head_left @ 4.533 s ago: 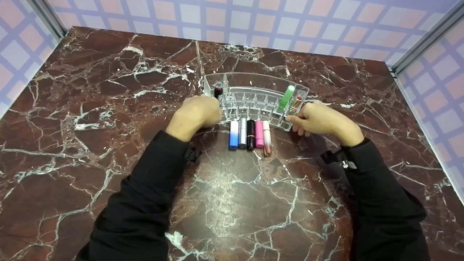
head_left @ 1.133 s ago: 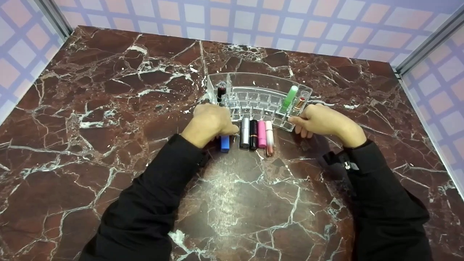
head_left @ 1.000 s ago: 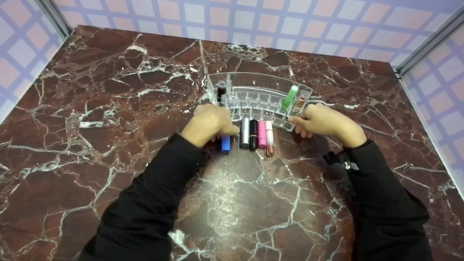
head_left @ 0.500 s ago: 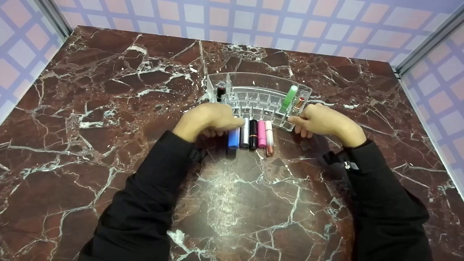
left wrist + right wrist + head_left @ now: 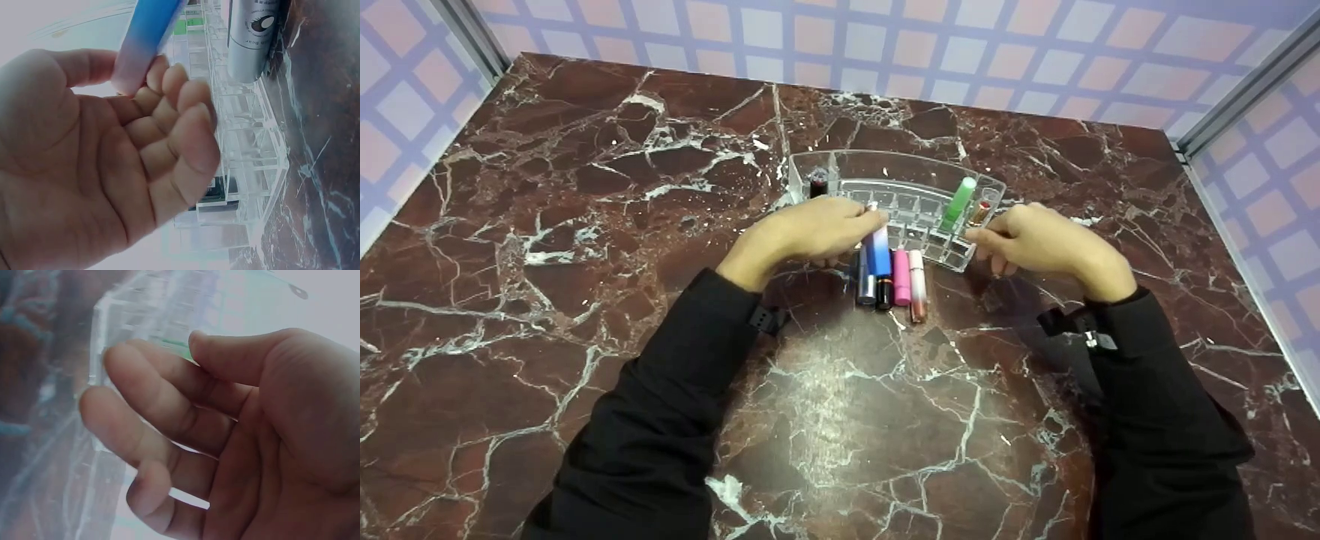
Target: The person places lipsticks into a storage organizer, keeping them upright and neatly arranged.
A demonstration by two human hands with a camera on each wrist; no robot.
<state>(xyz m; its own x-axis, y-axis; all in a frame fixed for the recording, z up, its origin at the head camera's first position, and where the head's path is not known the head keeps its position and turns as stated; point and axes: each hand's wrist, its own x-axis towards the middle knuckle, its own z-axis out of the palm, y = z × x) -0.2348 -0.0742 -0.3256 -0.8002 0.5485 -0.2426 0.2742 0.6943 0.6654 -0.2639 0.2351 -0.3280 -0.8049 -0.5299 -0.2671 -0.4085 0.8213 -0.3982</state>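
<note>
My left hand (image 5: 814,229) pinches a blue-and-white lipstick tube (image 5: 147,42) by its pale end between thumb and index finger, the other fingers curved loosely. In the head view the tube overlaps the silver tube (image 5: 866,289) and the black tube (image 5: 883,294) in the row. Behind the row is a clear curved lipstick organizer (image 5: 900,169) with small stepped compartments. My right hand (image 5: 1031,240) is beside the organizer's right end, fingers loosely bent and nothing between them in the right wrist view.
A pink tube (image 5: 901,277) and a white-to-copper tube (image 5: 916,285) complete the row on the marbled table (image 5: 840,420). Inside the organizer stand a green tube (image 5: 958,204), a red-topped lipstick (image 5: 981,213) and a dark lipstick (image 5: 817,184). Patterned panels (image 5: 840,45) border the table.
The left hand has picked up the blue-and-white tube from the row's left end and carried it up and right. The right hand has shifted slightly right, off the organizer's corner.
</note>
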